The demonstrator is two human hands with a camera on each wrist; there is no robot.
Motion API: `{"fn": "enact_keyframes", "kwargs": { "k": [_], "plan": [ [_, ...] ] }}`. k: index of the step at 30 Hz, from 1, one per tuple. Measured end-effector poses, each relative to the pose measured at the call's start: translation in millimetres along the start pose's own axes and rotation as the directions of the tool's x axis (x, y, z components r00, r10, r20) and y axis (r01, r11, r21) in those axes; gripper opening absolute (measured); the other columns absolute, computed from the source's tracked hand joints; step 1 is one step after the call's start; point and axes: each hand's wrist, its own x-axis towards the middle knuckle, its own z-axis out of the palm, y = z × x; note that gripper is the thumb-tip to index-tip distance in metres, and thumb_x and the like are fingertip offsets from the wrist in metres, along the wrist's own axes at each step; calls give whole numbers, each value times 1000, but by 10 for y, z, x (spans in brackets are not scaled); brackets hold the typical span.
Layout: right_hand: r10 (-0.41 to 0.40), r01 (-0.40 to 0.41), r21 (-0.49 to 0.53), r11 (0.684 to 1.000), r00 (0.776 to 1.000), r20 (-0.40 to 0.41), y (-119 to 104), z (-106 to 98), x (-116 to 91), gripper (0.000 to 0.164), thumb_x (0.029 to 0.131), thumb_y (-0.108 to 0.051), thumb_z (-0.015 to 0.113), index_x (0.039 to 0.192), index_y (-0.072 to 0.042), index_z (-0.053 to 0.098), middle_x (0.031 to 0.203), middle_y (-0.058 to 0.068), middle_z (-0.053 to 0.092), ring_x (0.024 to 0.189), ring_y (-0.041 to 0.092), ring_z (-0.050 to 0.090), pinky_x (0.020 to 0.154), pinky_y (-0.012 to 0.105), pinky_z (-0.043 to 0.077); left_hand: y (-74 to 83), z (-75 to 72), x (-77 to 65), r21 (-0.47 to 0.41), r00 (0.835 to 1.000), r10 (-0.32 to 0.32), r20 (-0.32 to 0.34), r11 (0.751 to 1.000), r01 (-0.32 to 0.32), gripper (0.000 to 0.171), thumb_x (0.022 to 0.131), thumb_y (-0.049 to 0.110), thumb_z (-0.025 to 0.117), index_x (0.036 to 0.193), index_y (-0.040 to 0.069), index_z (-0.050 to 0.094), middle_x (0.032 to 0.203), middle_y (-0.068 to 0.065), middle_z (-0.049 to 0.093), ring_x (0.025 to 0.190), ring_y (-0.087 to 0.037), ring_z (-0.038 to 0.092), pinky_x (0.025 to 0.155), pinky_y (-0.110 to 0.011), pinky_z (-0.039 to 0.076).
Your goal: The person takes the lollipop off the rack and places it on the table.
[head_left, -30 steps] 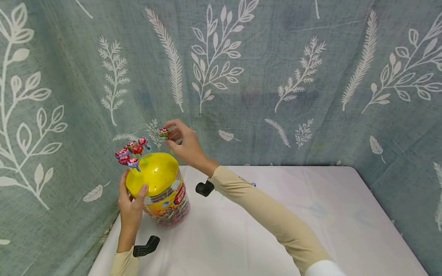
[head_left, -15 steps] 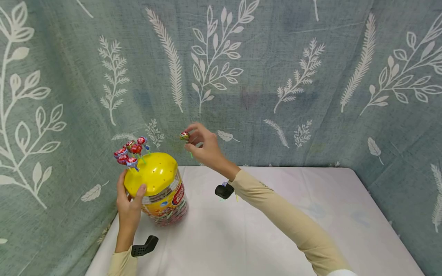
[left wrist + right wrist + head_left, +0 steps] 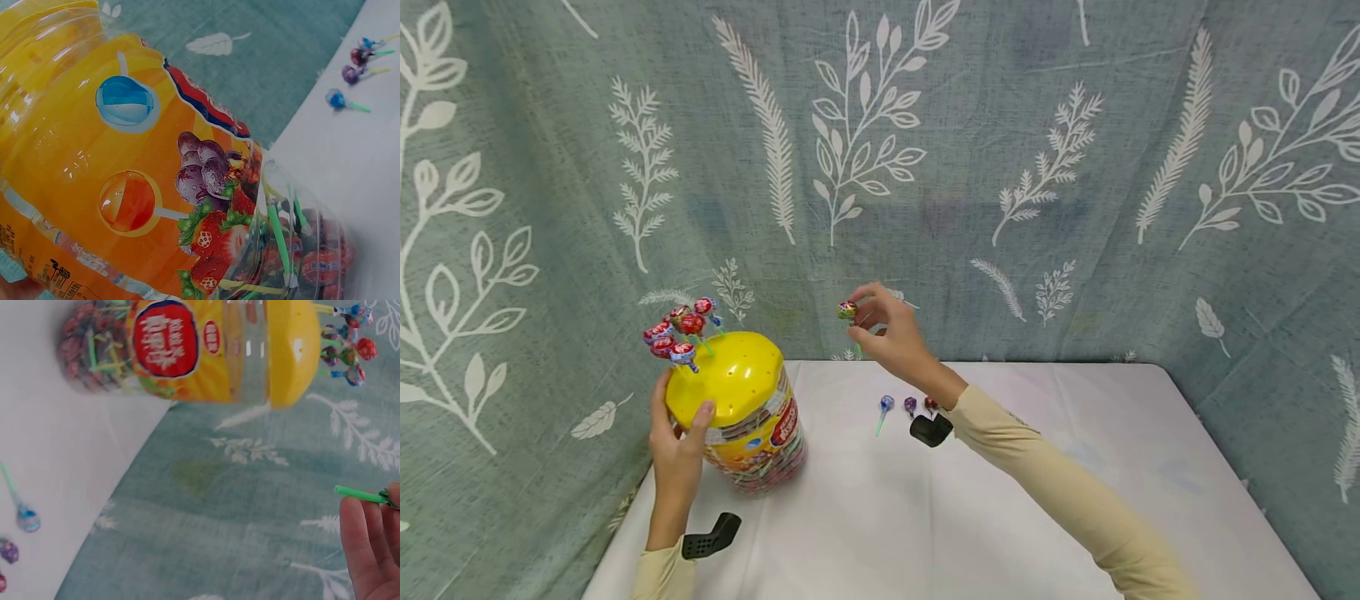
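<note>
Four small wrapped lollipops [image 3: 335, 99] lie on the white worktop [image 3: 865, 525], right of a clear cylindrical plastic jar [image 3: 758, 450] whose domed yellow lid [image 3: 741, 379] the left hand [image 3: 676, 458] grips; the right hand [image 3: 895, 333] pinches a green-and-red wrapped lollipop [image 3: 847, 310], raised off the worktop

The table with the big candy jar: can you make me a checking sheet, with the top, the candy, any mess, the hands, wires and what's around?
Surface: white table.
Job's things: candy jar with yellow lid; several lollipops stand in the lid; four loose lollipops lie on the table.
Clutter: nothing seen.
Hands: left hand grips the jar by its lid; right hand pinches one lollipop, apart from the jar.
Cables: nothing seen.
Surroundings: grey-green curtain with white leaves; black device at each wrist.
</note>
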Motion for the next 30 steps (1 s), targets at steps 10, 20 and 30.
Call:
{"fn": "enact_keyframes", "kwargs": {
  "k": [10,20,30],
  "plan": [
    [78,-78,2,997,997,22,-143,-289,-269,31,86,8,59,116,6,51,92,28,58,76,39,61,56,32,51,-28,-15,15,-13,1000,2,-11,1000,-2,68,90,27,59,146,41,24,144,4,37,121,-15,39,104,-45,29],
    [140,-140,11,990,990,11,-15,-511,-478,35,86,7,62,119,9,50,91,29,56,75,44,60,62,49,52,-19,-22,11,-6,1000,17,-9,1000,-17,67,91,26,58,146,42,24,143,5,38,116,-12,42,99,-32,36],
    [205,-208,-46,977,978,-45,203,-672,-711,34,85,7,63,117,10,51,89,29,56,77,47,60,60,47,53,-18,6,6,-2,999,38,-6,999,-38,67,91,25,58,147,39,24,143,4,38,114,-10,42,96,-27,38]
  ]
}}
